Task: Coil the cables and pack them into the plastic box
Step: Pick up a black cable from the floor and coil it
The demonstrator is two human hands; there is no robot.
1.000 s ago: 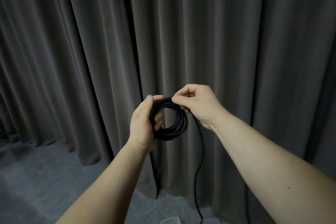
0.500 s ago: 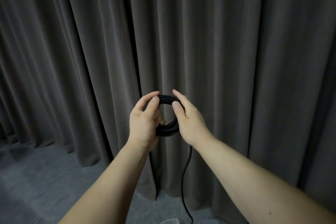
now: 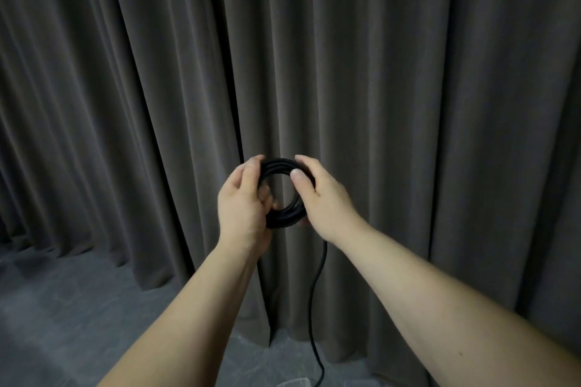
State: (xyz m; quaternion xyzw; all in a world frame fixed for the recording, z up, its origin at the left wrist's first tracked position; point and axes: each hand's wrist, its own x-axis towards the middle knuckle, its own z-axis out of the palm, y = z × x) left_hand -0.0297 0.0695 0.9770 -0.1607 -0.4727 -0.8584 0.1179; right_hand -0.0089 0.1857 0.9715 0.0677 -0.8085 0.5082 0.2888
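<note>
Right now both hands are on the black cable coil [image 3: 284, 217], held up in mid-air in front of the curtain [image 3: 408, 88]. My left hand [image 3: 243, 201] wraps the coil's left side, fingers curled round the bundle, fingertips poking through the ring opening; thumb tip sits on the top arc. My right hand [image 3: 323, 198] clamps the right side, thumb pressed on the near face, the other fingers behind the loops and mostly hidden. Coil stands roughly upright, ring opening facing me. Can't count the loops, they merge into one dark band. The bottom arc shows clearest; the sides are covered by the hands.

One loose cable tail [image 3: 312, 308] hangs from under the right hand, drops straight, bends slightly, then runs off the bottom edge of the view. Its end is cut off, so I can't tell any plug.

At the bottom edge, just left of the tail, a pale translucent corner [image 3: 295, 383] peeks in, maybe the plastic box, too little showing to say.

Curtain is dark grey-brown, heavy pleats, filling the background. Grey floor [image 3: 63, 308] at lower left, dim, with the curtain hem resting on it. Both forearms bare, running out of the lower frame.
</note>
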